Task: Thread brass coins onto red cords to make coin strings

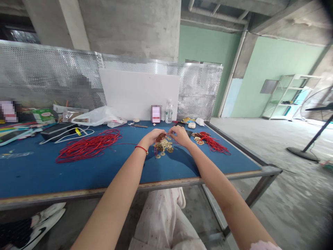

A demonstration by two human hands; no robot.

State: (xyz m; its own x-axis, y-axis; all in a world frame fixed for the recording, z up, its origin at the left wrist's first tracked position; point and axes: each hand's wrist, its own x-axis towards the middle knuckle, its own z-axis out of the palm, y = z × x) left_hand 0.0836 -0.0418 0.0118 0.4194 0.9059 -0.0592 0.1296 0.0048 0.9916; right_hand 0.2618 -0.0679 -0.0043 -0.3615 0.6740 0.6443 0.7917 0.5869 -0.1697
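My left hand (152, 136), with a red string bracelet (141, 148) on its wrist, is pinched around part of a thin red cord (155, 150) that hangs down below it. Close beside it, my right hand (180, 135) has thumb and fingers pinched together on the cord's other part. What lies right between the fingertips is too small to make out. Just under both hands is a loose pile of brass-coloured coins with holes (163, 147) on the blue tabletop (125, 175). A line of cord runs left from my left hand toward a large red cord bundle (88, 146).
Right of my hands lie gold-coloured coin pieces with red cords (212, 143). Toward the back stand a phone (156, 114) and a water bottle (169, 111). Leftward are a white plastic bag (100, 116) and a black box with white cable (57, 131). A person's shoe (44, 227) shows below.
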